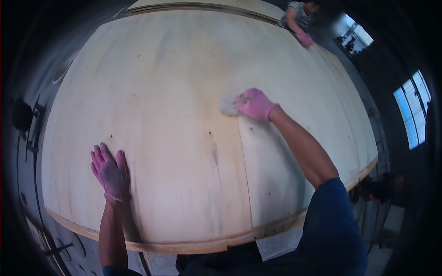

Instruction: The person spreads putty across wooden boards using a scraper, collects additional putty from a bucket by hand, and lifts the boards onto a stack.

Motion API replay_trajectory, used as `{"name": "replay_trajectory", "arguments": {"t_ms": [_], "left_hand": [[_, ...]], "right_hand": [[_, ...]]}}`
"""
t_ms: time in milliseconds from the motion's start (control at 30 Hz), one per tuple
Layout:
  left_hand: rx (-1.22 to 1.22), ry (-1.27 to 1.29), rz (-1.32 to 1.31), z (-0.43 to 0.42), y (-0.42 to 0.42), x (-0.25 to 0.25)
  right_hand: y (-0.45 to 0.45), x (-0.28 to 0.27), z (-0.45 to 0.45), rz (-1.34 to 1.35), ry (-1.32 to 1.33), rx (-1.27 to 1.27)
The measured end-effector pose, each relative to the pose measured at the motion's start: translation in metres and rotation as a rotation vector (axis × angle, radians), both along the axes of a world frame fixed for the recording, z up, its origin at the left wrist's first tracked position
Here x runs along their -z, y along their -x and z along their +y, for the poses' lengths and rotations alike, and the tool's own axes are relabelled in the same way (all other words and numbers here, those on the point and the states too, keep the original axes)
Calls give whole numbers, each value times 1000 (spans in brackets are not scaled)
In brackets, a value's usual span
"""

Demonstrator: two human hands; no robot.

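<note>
A large pale plywood sheet (175,175) fills the view in front of me, with a seam running up to my right hand. My left hand (110,173), in a pink glove with darkened fingertips, rests on the wood at the left, palm down and fingers stretched out. Near the middle of the sheet, my right hand (256,104) in a pink glove grips a whitish pad (228,106) pressed to the surface by the seam. Whether the pad is folded cloth or some other soft material cannot be made out.
At the far right edge another person (299,16) has a pink-gloved hand (305,39) at the sheet. More stacked sheets (198,6) lie beyond the far edge. Small dark knots (210,133) dot the wood. Bright windows (413,110) are at the right.
</note>
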State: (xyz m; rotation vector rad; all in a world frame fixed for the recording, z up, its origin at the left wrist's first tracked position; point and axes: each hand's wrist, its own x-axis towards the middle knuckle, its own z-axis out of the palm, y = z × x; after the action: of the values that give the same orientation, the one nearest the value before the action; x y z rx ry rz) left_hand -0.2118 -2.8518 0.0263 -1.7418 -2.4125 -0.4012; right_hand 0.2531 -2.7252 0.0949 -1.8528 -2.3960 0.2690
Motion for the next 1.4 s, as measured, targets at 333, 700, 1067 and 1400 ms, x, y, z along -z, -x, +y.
{"name": "replay_trajectory", "arguments": {"t_ms": [333, 700, 1067, 1400], "left_hand": [[169, 26, 92, -76, 205, 8], [167, -4, 197, -109, 253, 19], [233, -25, 241, -107, 247, 15], [155, 42, 280, -69, 476, 24]], "right_hand": [[20, 0, -251, -39, 145, 222], [49, -9, -318, 107, 172, 184], [197, 12, -369, 592, 16, 510], [90, 40, -219, 746, -122, 847]]}}
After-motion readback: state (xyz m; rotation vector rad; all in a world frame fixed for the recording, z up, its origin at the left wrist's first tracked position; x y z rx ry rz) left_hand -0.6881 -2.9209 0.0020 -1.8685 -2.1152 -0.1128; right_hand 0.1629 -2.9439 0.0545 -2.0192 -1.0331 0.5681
